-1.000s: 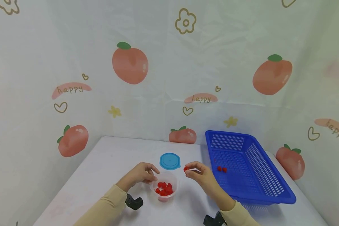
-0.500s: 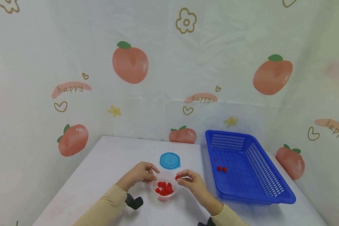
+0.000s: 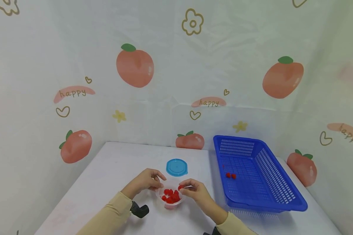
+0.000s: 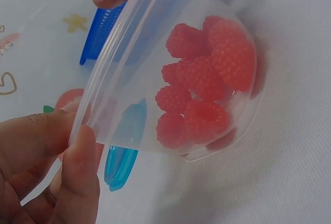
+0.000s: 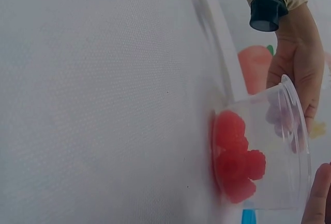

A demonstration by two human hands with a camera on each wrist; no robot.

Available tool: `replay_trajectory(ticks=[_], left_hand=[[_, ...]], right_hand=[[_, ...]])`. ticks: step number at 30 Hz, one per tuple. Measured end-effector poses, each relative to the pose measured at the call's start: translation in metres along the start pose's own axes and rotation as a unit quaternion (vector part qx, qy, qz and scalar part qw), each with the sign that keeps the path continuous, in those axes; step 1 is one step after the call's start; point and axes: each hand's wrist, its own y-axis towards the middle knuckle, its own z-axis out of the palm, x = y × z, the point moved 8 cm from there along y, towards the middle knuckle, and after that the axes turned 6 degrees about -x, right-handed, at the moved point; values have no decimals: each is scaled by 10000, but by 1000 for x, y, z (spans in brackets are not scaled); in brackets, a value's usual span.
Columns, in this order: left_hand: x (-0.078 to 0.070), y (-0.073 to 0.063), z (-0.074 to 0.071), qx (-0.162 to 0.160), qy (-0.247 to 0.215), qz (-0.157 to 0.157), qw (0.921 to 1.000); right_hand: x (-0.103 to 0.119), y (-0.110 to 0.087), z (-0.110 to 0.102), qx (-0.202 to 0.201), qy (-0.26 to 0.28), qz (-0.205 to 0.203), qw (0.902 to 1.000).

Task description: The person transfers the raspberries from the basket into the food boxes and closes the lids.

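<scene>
A clear plastic tub (image 4: 129,125) holding several raspberries (image 4: 204,76) stands on the white table. My left hand (image 3: 147,181) pinches the tub's rim between thumb and fingers on its left side, plainly seen in the left wrist view. My right hand (image 3: 195,192) is at the tub's right rim and pinches one red raspberry (image 3: 180,188) between thumb and fingertips, just above the opening. In the right wrist view only a bit of the right hand's fingers (image 5: 319,195) shows at the lower right edge, and its raspberry is hardly visible.
A blue plastic basket (image 3: 266,204) stands at the right of the table, with two raspberries (image 3: 230,175) lying in it. Behind the tub lies a blue lid (image 3: 176,167). A printed cloth backdrop (image 3: 156,124) rises behind the table.
My right hand has moved left from beside the basket to the tub's rim, carrying the raspberry. My left hand has stayed on the tub.
</scene>
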Motion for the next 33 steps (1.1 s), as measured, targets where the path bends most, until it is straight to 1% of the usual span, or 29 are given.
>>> replay_trajectory(ticks=[5, 8, 17, 19, 23, 26, 33], left_hand=[[1, 1, 0, -9, 30, 23, 10000], [2, 1, 0, 6, 28, 23, 10000], [4, 1, 0, 8, -67, -27, 10000], [4, 1, 0, 4, -69, -32, 10000], [4, 0, 0, -18, -38, -44, 10000], [3, 0, 0, -17, -35, -50, 10000], [1, 0, 0, -7, -54, -25, 10000]], right_hand=[[-1, 0, 2, 48, -69, 110, 9999], [-1, 0, 3, 56, -104, 99, 9999], [-1, 0, 4, 138, -113, -45, 9998], [-1, 1, 4, 172, -114, -158, 9997], [-2, 1, 4, 139, -97, -89, 9998], [-2, 1, 4, 78, -108, 64, 9999], [-1, 1, 4, 75, -129, 20, 9999]])
